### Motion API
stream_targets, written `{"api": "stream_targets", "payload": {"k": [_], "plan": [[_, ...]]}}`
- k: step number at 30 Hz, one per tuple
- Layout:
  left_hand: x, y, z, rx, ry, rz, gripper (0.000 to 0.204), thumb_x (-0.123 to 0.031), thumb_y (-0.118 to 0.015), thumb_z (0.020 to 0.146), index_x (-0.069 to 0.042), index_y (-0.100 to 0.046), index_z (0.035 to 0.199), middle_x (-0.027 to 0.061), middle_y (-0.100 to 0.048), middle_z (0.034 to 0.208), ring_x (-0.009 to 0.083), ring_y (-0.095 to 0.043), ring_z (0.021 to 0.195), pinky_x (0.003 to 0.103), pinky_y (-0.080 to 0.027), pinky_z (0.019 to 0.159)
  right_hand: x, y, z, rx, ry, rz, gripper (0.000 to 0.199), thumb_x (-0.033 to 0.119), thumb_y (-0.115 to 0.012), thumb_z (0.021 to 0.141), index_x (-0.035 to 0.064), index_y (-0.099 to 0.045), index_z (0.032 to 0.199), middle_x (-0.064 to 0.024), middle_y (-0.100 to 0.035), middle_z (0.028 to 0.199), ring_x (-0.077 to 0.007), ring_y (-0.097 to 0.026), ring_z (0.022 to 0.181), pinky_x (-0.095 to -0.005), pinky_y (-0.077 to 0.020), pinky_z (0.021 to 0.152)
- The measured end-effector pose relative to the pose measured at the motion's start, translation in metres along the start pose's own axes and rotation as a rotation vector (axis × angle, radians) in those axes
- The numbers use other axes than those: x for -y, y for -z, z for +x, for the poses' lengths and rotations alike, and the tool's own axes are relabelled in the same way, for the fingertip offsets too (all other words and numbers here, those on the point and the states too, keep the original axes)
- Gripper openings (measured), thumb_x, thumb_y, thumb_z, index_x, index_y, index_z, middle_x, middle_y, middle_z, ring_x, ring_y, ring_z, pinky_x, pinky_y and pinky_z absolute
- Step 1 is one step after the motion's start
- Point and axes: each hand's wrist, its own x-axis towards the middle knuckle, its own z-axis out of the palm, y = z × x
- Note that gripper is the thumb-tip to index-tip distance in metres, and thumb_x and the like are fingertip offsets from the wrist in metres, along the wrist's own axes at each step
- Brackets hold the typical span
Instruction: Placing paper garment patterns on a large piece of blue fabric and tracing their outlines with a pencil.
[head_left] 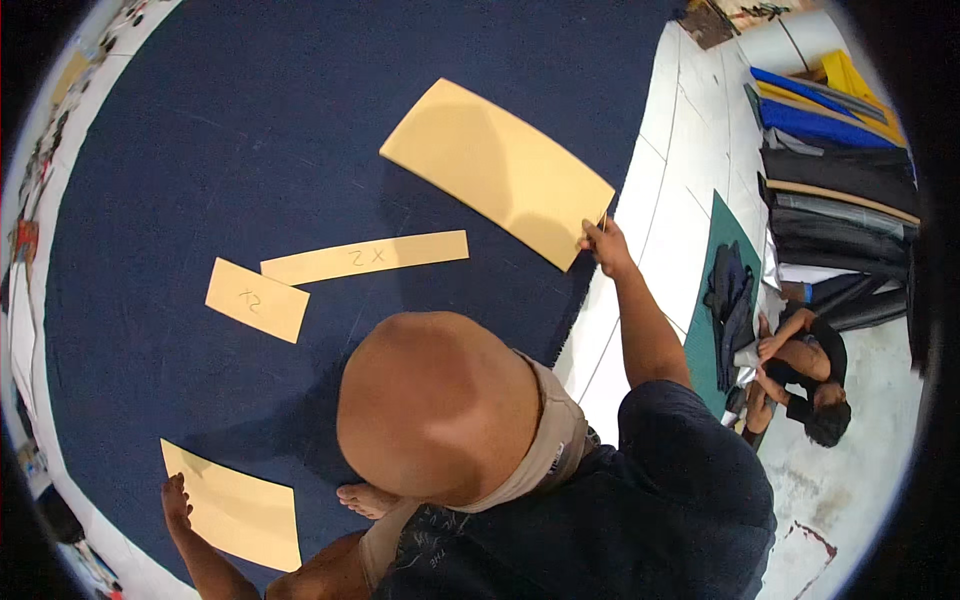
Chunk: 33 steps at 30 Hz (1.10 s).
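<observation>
At the right, my right hand (606, 246) is closed at the edge of a large tan card piece (490, 165), which bows slightly and throws a shadow on the dark blue cloth (250, 120). At the lower left, my left hand (177, 500) has its fingers curled on the left edge of another tan card piece (250, 515), also a little bent. Between them, a long narrow card strip (420, 249) lies flat, its left end by a small card rectangle (258, 300). Both carry handwritten marks. My bare knee and foot rest on the cloth.
White floor or table surface (655, 230) borders the cloth at the right. Beyond it are a green mat (708, 300) with dark garments (730, 310), stacked rolls of fabric (835, 180), and a seated person (805, 370) handling something. Assorted small items line the far left rim.
</observation>
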Motion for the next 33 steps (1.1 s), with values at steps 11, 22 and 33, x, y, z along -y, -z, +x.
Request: {"api": "stream_targets", "payload": {"k": [11, 22, 33], "plan": [[-0.028, -0.005, -0.014, -0.055, -0.029, -0.097, 0.057, -0.045, -0.065, 0.09, -0.013, -0.056, 0.136, 0.0051, -0.061, 0.102, 0.0186, -0.05, 0.081, 0.042, -0.043, 0.077, -0.036, 0.006, -0.022, -0.13, 0.002, -0.206, 0.053, 0.025, -0.076, 0.089, -0.0043, -0.05, 0.124, -0.0115, -0.066, 0.089, -0.0162, -0.063, 0.073, -0.0309, -0.0508, 0.059], [-0.112, -0.022, -0.016, -0.114, -0.524, -0.018, 0.048, -0.027, -0.067, 0.094, 0.006, -0.058, 0.128, 0.0195, -0.064, 0.128, 0.0308, -0.061, 0.118, 0.039, -0.046, 0.102, -0.026, 0.0, -0.009, -0.304, -0.168, -0.635, 0.077, 0.049, -0.075, 0.084, -0.0096, -0.05, 0.127, -0.0255, -0.066, 0.114, -0.0317, -0.068, 0.102, -0.039, -0.0549, 0.085], [-0.227, -0.169, -0.286, 0.298, -0.502, -0.179, 0.048, -0.03, -0.069, 0.092, 0.001, -0.061, 0.128, 0.0233, -0.066, 0.124, 0.0349, -0.064, 0.115, 0.044, -0.05, 0.098, 0.195, -0.086, -0.133, 0.656, 0.03, -0.917, 0.051, 0.029, -0.072, 0.093, -0.0034, -0.055, 0.128, -0.0164, -0.07, 0.094, -0.0178, -0.07, 0.076, -0.0316, -0.0551, 0.063]]}}
